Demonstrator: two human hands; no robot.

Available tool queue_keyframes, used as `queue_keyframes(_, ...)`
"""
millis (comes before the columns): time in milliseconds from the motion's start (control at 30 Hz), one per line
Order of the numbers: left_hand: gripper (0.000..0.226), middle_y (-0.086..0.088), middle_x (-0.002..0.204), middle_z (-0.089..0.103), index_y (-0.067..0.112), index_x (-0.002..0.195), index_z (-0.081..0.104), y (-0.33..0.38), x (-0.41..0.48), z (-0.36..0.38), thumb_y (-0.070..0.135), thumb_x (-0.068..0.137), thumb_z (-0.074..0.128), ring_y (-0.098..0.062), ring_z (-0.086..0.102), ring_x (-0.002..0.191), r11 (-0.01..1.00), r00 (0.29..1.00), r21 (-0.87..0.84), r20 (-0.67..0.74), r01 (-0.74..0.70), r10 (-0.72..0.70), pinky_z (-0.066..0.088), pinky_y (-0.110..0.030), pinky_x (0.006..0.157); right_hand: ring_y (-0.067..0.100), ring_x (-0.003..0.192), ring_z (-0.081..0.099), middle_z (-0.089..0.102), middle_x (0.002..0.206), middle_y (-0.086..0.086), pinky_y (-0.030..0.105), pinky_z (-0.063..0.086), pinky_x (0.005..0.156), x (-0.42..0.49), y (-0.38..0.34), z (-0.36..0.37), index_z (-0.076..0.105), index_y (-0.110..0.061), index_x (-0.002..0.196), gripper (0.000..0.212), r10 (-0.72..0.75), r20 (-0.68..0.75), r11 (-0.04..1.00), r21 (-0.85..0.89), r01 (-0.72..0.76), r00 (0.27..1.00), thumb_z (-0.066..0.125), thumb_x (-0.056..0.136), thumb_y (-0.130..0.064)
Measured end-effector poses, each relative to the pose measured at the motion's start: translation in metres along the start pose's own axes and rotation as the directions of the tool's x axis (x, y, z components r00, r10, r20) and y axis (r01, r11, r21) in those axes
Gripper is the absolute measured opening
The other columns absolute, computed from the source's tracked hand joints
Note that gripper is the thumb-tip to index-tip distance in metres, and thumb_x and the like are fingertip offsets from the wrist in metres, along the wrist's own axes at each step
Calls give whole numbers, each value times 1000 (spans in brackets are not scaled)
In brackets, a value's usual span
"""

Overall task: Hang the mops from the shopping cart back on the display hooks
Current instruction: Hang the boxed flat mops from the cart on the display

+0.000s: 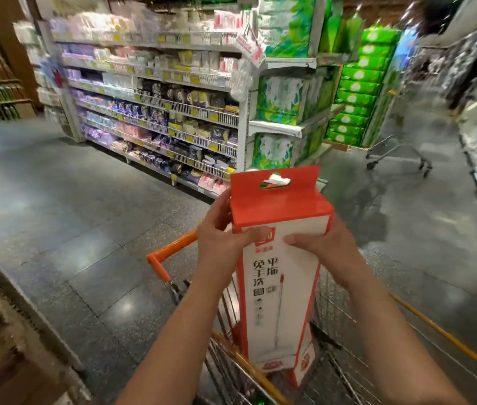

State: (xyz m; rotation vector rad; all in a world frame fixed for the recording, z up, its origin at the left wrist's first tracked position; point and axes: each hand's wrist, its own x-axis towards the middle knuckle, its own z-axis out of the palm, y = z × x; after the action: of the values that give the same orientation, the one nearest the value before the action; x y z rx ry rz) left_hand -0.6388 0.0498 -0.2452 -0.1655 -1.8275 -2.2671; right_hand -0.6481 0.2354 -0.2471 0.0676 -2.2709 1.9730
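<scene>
Above the cart [240, 358], both hands, left [222, 235] and right [323, 244], clasp the tall mop box [279, 273] near its top; stiff cardboard, seemingly light, best carried there.

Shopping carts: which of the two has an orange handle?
The near cart, the one the red-and-white mop box stands in; its handle is orange. The far cart by the green packs is plain grey metal.

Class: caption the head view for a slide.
Left hand and right hand grip an upright mop box at the cart, shelves ahead.
</scene>
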Motion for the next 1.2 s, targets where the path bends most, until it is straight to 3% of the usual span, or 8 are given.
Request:
queue_keyframes(133, 77, 4, 111, 69, 35, 120, 55, 25, -11, -4, 1, 57, 83, -18, 68, 104, 994, 999, -107, 39, -29, 33, 59, -39, 79, 13, 84, 72, 74, 93, -2, 29, 57, 64, -31, -34, 9, 63, -20, 109, 81, -83, -164, 996, 23, 88, 983, 92, 34, -29)
queue_keyframes(267, 73, -1, 107, 70, 19, 123, 55, 38, -27, -2, 3, 58, 85, -17, 70, 96, 981, 994, -190, 96, -26, 45, 60, -33, 74, 12, 82, 72, 75, 88, -7, 27, 56, 64, -72, -74, 21, 65, -23, 98, 68, -184, -315, 980, 14, 199, 931, 94, 36, -21)
queue_keyframes(433, 56, 3, 99, 73, 14, 125, 56, 37, -65, 16, 6, 75, 77, -19, 71, 93, 994, 945, -102, 327, 42, -6, 60, -33, 74, 21, 87, 72, 74, 96, 4, 37, 58, 72, -132, -115, 15, 63, -12, 109, 68, -229, -546, 959, 17, 284, 806, 89, 47, -18)
queue_keyframes(500, 53, 0, 98, 73, 16, 121, 60, 50, -78, 29, 8, 73, 79, -20, 71, 89, 992, 931, -116, 366, 44, 2, 60, -39, 77, 20, 87, 72, 74, 96, 2, 38, 58, 74, -157, -132, 7, 64, -16, 106, 61, -257, -607, 955, -42, 292, 752, 90, 52, -16)
queue_keyframes(667, 41, 7, 86, 75, 17, 108, 66, 110, -116, 67, 7, 70, 79, -14, 72, 80, 965, 882, -263, 457, 12, 114, 58, -27, 66, 18, 94, 70, 73, 99, -2, 40, 57, 82, -219, -183, -22, 62, -27, 101, 49, -398, -656, 914, -224, 337, 641, 83, 58, -20)
queue_keyframes(900, 22, 8, 72, 74, 17, 91, 66, 164, -190, 119, 0, 78, 71, -8, 70, 66, 884, 801, -435, 584, 171, 132, 54, -22, 58, 14, 110, 63, 65, 121, -4, 45, 54, 92, -319, -179, -60, 49, -24, 132, 93, -421, -697, 906, -358, 227, 580, 84, 50, -47)
queue_keyframes(1067, 18, 7, 69, 73, 16, 88, 65, 180, -278, 165, 0, 81, 68, -8, 69, 63, 826, 714, -467, 690, 315, 119, 55, -23, 57, 2, 106, 62, 64, 118, -15, 33, 55, 88, -414, -191, -99, 46, -30, 134, 90, -460, -729, 866, -495, 72, 507, 86, 55, -45)
queue_keyframes(1200, 22, 7, 81, 75, 22, 93, 67, 193, -358, 203, 18, 73, 75, -11, 72, 79, 822, 584, -431, 797, 372, 153, 54, -20, 62, 7, 101, 66, 68, 112, -8, 26, 57, 78, -503, -199, -125, 55, -23, 127, 84, -497, -795, 857, -514, 49, 349, 82, 51, -48)
